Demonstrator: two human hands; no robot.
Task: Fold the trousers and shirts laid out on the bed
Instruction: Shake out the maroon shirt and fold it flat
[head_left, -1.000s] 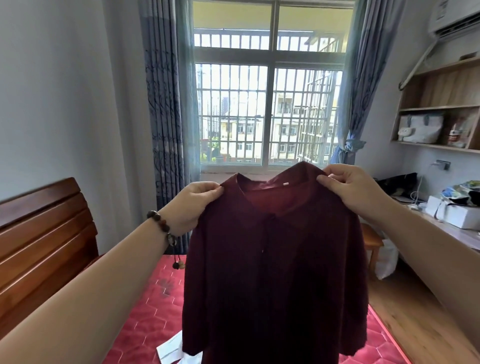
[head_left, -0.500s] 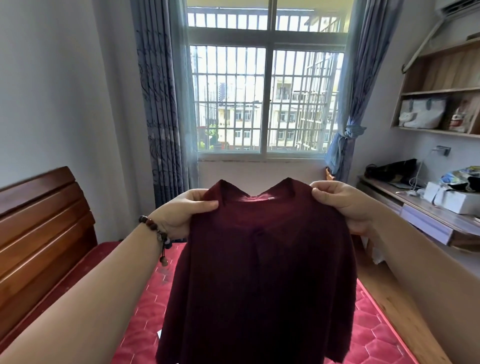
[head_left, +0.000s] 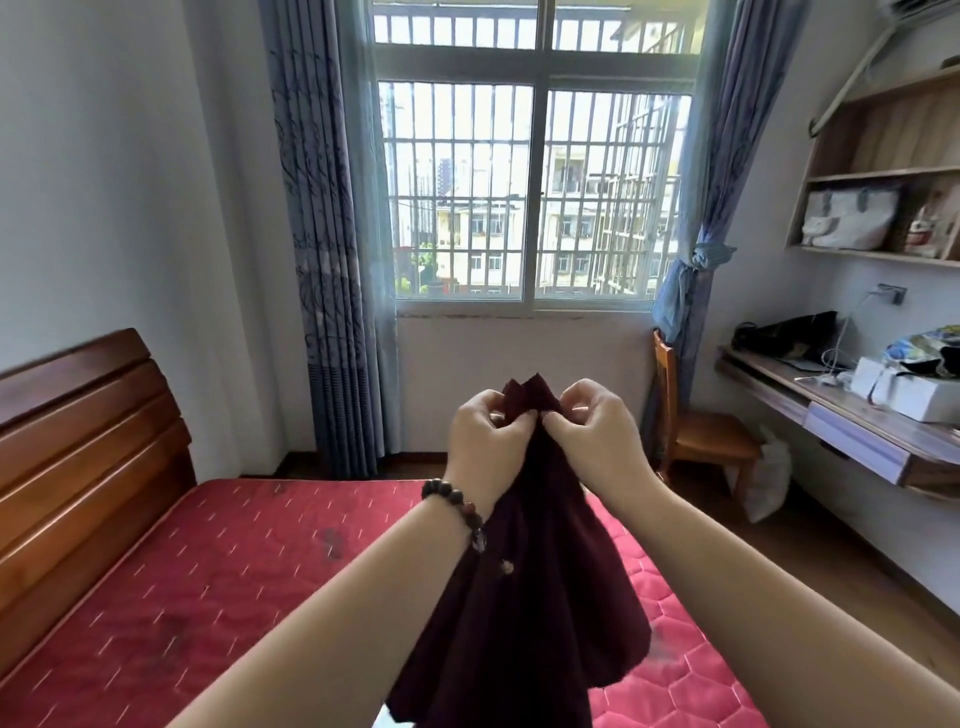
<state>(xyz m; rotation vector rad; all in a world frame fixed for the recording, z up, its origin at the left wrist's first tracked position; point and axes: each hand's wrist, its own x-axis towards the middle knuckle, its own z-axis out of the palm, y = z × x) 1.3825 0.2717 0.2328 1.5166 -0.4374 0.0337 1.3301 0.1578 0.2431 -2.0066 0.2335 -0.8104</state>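
Note:
A dark maroon shirt (head_left: 524, 597) hangs in the air over the bed, folded lengthwise so that its two shoulders meet at the top. My left hand (head_left: 483, 441) and my right hand (head_left: 597, 441) are close together and both pinch the shirt's top edge, where the collar points stick up between them. The cloth falls in a bunched fan down to the bottom edge of the view. A bead bracelet sits on my left wrist. No trousers are in view.
The bed's red quilted mattress (head_left: 218, 582) lies below, with a wooden headboard (head_left: 78, 441) on the left. A barred window (head_left: 535, 192) and curtains are ahead. At right stand a wooden chair (head_left: 701, 441), a desk (head_left: 841, 415) with boxes, and wall shelves.
My hands have come together from shoulder width and moved lower, folding the spread shirt in half lengthwise. The view has tilted down toward the bed.

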